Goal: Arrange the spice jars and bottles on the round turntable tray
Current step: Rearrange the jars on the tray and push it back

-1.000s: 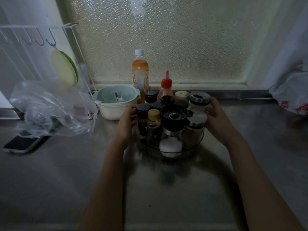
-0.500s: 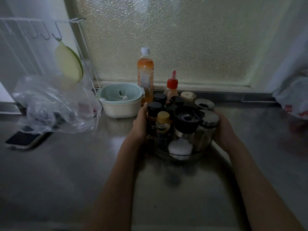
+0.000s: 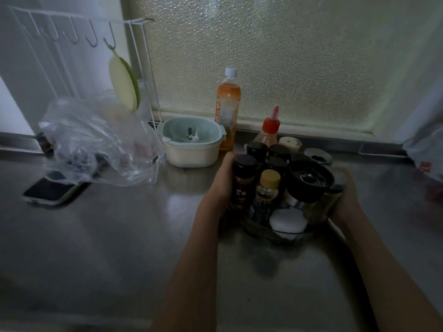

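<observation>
Head view, the only one. Dim light, some blur.

Round turntable tray (image 3: 275, 232) sits on the steel counter (image 3: 107, 236), right of centre, close to the frosted window (image 3: 287, 56). It is packed: tall dark-capped spice jar (image 3: 243, 180) at the left edge, small yellow-capped bottle (image 3: 268, 188) beside it, large black-lidded grinder (image 3: 309, 183) to the right, low white lid (image 3: 287, 220) at the front, more dark caps and a red-nozzle squeeze bottle (image 3: 270, 130) at the back.

Left hand (image 3: 224, 180) is pressed flat against the tray's left side, touching the tall jar. Right hand (image 3: 345, 195) cups the opposite side against a glass jar (image 3: 333, 197). The hands are well apart, the load clamped between them. Judgement: the two-sided grip steadies the crowded jars so none tips while the tray is shifted or turned. Fingertips lie behind the jars; whether they hook the rim cannot be told.

Orange drink bottle (image 3: 227, 104) stands off the tray by the window sill, behind a pale bowl (image 3: 191, 144). Probably not part of the set, so the arranging looks nearly done.

Further left: clear plastic bag (image 3: 96, 140), phone (image 3: 50, 190).
</observation>
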`<state>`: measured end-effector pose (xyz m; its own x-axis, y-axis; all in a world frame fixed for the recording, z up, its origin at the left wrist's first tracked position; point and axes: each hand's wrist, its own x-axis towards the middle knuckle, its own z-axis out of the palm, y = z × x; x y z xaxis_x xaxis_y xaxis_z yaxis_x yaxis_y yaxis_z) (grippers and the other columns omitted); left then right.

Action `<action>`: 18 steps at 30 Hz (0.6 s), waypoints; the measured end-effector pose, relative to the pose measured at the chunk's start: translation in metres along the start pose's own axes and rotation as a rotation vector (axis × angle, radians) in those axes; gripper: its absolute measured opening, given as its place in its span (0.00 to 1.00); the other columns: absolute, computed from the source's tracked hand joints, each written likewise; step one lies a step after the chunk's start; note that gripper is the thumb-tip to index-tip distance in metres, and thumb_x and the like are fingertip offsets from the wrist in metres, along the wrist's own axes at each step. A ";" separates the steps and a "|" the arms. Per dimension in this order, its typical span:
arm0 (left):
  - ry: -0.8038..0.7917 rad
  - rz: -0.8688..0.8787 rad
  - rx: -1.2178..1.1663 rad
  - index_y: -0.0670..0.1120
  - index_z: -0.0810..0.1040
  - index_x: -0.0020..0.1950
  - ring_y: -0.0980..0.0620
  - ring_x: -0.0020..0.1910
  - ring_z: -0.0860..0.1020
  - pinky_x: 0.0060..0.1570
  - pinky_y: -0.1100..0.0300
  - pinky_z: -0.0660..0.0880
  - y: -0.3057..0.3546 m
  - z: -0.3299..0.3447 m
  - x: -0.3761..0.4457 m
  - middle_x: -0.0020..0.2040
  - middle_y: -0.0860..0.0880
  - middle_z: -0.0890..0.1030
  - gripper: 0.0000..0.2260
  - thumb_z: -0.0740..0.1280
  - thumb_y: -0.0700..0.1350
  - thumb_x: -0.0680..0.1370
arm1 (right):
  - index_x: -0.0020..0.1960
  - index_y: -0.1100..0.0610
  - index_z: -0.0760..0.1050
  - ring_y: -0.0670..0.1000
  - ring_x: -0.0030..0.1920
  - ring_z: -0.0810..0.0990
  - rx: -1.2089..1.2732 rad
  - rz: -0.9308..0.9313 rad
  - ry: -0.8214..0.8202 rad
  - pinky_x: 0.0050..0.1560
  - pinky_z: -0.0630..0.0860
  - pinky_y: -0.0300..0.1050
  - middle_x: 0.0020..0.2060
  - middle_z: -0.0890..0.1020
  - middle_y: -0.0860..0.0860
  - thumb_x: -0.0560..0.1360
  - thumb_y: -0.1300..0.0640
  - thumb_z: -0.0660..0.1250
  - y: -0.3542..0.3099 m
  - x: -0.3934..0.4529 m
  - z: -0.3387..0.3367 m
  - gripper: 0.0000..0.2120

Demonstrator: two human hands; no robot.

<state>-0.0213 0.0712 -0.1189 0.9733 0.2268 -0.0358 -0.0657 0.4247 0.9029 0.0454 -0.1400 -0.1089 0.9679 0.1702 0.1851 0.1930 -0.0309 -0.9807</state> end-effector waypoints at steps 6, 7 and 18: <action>0.029 0.009 0.052 0.45 0.81 0.54 0.40 0.58 0.77 0.65 0.45 0.71 0.006 -0.011 0.007 0.58 0.37 0.79 0.21 0.62 0.61 0.75 | 0.24 0.52 0.73 0.33 0.23 0.75 0.017 0.062 0.009 0.27 0.67 0.24 0.18 0.77 0.47 0.71 0.64 0.64 -0.012 -0.008 0.015 0.18; 0.050 0.014 0.093 0.45 0.80 0.54 0.42 0.56 0.78 0.63 0.46 0.73 0.010 -0.009 0.003 0.57 0.39 0.79 0.21 0.61 0.61 0.77 | 0.23 0.50 0.77 0.34 0.24 0.76 0.002 0.020 -0.013 0.27 0.70 0.25 0.19 0.79 0.45 0.71 0.61 0.62 -0.014 -0.013 0.014 0.19; 0.468 0.330 0.153 0.46 0.79 0.40 0.49 0.44 0.79 0.49 0.52 0.75 0.007 0.015 -0.049 0.41 0.47 0.82 0.20 0.53 0.50 0.82 | 0.61 0.44 0.73 0.44 0.66 0.72 -0.225 -0.409 0.165 0.70 0.66 0.45 0.62 0.77 0.46 0.73 0.48 0.53 -0.057 -0.081 0.017 0.19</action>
<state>-0.0663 0.0502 -0.1043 0.7039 0.7026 0.1041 -0.2822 0.1422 0.9487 -0.0466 -0.1354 -0.0693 0.8145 0.0554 0.5776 0.5751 -0.2094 -0.7909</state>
